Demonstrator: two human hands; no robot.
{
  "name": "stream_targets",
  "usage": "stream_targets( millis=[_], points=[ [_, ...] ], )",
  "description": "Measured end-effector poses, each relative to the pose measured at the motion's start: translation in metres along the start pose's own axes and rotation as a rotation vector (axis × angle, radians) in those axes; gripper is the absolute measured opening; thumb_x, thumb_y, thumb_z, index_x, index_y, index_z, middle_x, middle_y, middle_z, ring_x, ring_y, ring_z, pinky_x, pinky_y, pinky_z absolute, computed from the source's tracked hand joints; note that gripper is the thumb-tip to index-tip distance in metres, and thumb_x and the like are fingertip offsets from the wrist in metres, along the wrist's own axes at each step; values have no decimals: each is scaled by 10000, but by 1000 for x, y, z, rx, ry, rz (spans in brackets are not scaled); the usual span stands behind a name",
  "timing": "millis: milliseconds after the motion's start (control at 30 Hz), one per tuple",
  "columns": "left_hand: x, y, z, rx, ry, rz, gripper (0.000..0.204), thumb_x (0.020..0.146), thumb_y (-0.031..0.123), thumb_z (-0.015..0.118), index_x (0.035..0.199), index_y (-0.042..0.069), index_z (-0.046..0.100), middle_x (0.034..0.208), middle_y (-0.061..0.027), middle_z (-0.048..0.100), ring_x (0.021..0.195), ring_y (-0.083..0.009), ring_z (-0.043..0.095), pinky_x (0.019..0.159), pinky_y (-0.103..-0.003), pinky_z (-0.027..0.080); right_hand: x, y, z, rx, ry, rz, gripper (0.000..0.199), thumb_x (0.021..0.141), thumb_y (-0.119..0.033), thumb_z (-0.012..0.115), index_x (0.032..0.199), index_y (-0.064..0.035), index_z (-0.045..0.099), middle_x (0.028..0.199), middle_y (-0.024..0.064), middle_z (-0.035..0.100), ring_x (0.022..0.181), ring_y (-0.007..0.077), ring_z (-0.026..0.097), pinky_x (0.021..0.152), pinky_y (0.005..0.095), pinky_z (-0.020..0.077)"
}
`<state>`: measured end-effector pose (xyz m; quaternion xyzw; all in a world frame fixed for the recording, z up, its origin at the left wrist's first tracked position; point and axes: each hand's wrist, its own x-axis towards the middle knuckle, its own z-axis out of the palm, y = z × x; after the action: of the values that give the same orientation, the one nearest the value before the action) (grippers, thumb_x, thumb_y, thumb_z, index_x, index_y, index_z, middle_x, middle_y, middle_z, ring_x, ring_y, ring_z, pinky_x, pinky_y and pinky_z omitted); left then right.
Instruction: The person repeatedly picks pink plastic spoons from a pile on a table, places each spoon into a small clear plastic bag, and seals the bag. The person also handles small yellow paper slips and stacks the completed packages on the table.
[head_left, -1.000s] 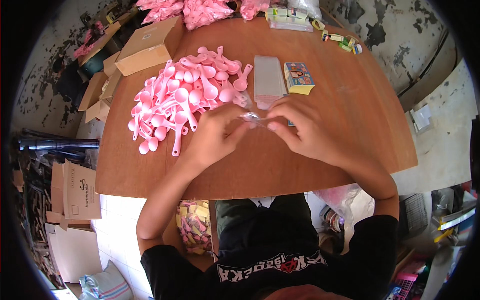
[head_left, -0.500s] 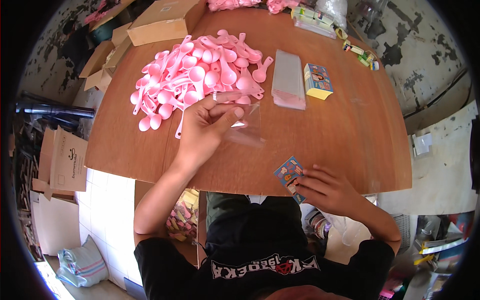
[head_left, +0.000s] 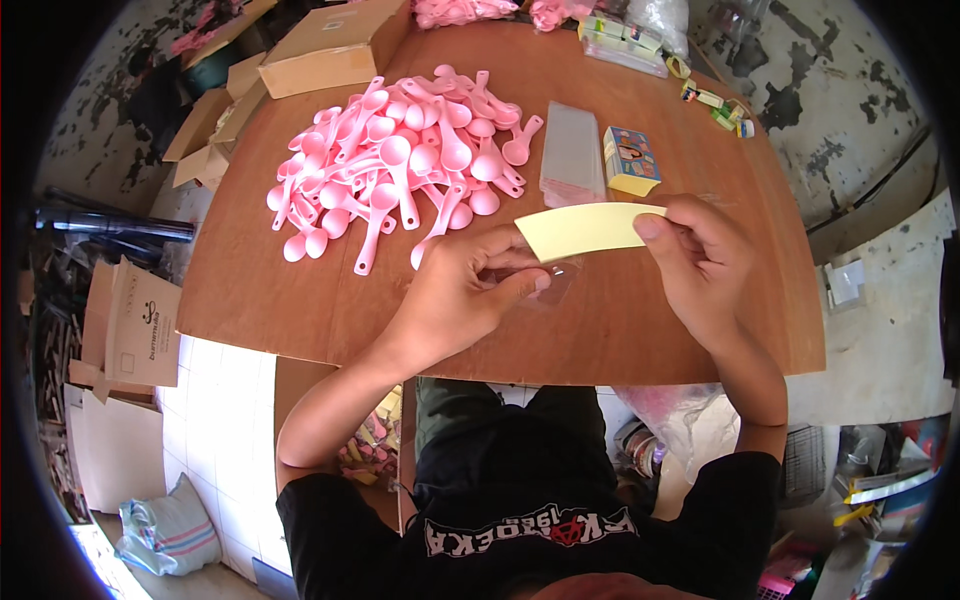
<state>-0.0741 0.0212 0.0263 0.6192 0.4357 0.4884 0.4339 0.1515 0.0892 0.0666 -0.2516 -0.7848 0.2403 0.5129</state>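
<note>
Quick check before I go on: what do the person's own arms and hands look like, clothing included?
The left hand and right hand are ungloved, and both forearms are bare. The short, plain black sleeves belong to a black T-shirt with a white-and-red chest print.

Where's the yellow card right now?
In the head view, the yellow card is right of centre above the table, its right end in the right hand, its left end near the left hand.
</note>
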Motion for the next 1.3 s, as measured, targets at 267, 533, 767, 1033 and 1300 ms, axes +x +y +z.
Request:
stream_targets(
  millis=[267, 533, 767, 1033, 1300],
  points=[
    [-1, 2, 1, 112, -49, -10, 345, 903, -37, 638, 1246, -64, 606, 1018, -102, 721, 894, -105, 674, 795, -272, 553, -10, 10, 8, -24, -265, 89, 117, 882, -70, 727, 941, 27, 701, 861, 73, 713, 763, 101, 646, 692, 244, 515],
    [3, -12, 2, 126, -30, 18, 364, 892, 57, 686, 1244, -15, 625, 919, -173, 718, 761, -132, 658, 688, -305, 516, -9, 9, 12, -39, -285, 119, 141, 849, -60, 745, 976, -10, 711, 909, 67, 699, 819, 145, 660, 768, 283, 522],
    [2, -10, 7, 198, 41, 209, 278, 911, 89, 676, 1172, -6, 672, 945, -198, 719, 748, -218, 692, 689, -330, 522, -12, 4, 20, -96, -435, -34, 127, 855, -69, 717, 975, -27, 724, 1148, 121, 626, 1056, 255, 616, 860, 357, 509],
    [14, 4, 13, 195, -8, 253, 287, 964, 134, 615, 1210, -7, 664, 1129, -151, 668, 983, -177, 647, 859, -308, 513, -4, 4, 17, -56, -643, -6, 256, 845, -102, 724, 1049, 32, 647, 1130, 190, 630, 1021, 337, 630, 870, 395, 495],
    [7, 19, 32, 371, 181, 574, 274, 847, 78, 707, 1117, 32, 708, 1063, -145, 580, 964, -293, 582, 895, -366, 464, 2, 4, 20, -153, -699, 27, 257, 843, -30, 635, 1096, 5, 656, 1106, 195, 654, 1047, 384, 623, 909, 449, 499]
  ],
)
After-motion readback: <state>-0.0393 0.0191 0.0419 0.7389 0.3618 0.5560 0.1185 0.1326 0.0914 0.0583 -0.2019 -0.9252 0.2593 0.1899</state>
